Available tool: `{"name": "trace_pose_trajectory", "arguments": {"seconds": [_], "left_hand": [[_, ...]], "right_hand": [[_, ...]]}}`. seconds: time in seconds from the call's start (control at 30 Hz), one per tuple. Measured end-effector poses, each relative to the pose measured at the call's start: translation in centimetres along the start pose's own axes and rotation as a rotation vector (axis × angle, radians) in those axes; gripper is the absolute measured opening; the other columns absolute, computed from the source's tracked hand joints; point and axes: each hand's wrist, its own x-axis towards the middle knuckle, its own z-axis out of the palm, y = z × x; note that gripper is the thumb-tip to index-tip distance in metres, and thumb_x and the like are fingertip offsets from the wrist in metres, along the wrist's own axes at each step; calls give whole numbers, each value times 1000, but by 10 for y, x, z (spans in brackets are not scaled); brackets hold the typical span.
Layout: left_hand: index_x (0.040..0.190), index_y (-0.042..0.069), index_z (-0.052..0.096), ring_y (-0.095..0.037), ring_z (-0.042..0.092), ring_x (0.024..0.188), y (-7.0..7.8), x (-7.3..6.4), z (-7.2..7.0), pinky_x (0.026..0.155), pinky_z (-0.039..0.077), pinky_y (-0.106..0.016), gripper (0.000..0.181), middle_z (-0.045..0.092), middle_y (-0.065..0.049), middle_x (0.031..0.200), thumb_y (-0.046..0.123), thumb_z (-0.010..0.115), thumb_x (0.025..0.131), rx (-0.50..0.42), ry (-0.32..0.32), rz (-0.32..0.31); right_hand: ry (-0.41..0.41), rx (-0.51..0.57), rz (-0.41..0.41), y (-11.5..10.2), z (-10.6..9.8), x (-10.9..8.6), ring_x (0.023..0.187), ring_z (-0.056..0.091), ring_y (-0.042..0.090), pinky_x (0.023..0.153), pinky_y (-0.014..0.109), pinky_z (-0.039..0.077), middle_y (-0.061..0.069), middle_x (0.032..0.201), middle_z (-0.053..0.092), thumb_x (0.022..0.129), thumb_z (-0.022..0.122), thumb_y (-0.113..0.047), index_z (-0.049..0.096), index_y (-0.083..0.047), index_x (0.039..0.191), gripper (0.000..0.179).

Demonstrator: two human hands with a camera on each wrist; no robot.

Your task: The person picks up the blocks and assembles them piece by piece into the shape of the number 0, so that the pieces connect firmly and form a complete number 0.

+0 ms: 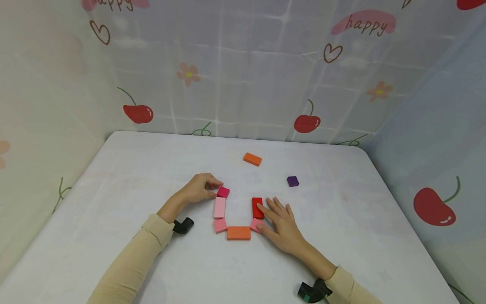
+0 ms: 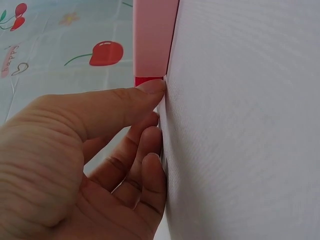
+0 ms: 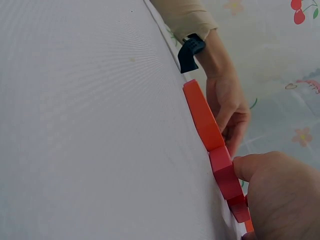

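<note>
In the head view my left hand (image 1: 199,188) pinches a magenta cube (image 1: 223,192) between thumb and fingers. The cube sits at the far end of a pink rectangular block (image 1: 220,207). A pink cube (image 1: 220,225) follows below it, beside an orange block (image 1: 238,233) that forms the base of a U shape. On the right side, my right hand (image 1: 282,226) has its fingers spread. Its thumb touches another pink cube (image 1: 256,225), and its index fingertip lies on a red block (image 1: 257,207). In the left wrist view, the thumb covers most of the magenta cube (image 2: 147,81).
Farther back on the white table (image 1: 341,236) lie a loose orange block (image 1: 252,159) and a dark purple cube (image 1: 292,181). A cherry-print curtain (image 1: 243,84) rises behind the table and along both sides. Black wrist devices (image 1: 184,226) sit at both sleeves.
</note>
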Motion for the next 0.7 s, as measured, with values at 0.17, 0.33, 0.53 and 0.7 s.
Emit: {"name": "trace_pose_trajectory", "arguments": {"seconds": [0.17,0.33,0.53,0.7], "left_hand": [[120,2,69,-19,56,91,1,-2,-1,78,49,-25,37,64,-9,101,-2,71,83,3,3,-7],[132,4,60,-28,55,109,5,-7,-6,94,50,-40,48,59,-14,121,-1,68,85,22,31,-60],[151,6,34,-42,23,145,18,-20,-8,113,24,-64,73,23,-22,158,19,70,88,15,104,-81],[155,4,22,-45,7,148,32,-38,0,111,17,-71,83,8,-22,162,28,68,90,-3,99,-66]], "right_hand": [[1,9,1,0,0,0,145,28,43,111,72,9,19,152,41,89,65,-35,53,-18,142,57],[1,3,-3,0,0,0,144,28,43,111,72,10,19,151,42,89,65,-34,53,-17,142,57],[1,-9,-5,-1,-1,0,144,30,43,111,73,11,20,151,42,88,67,-35,54,-16,141,57],[3,-15,0,-2,-2,1,143,31,43,110,73,12,20,150,43,87,67,-35,55,-15,140,58]]}}
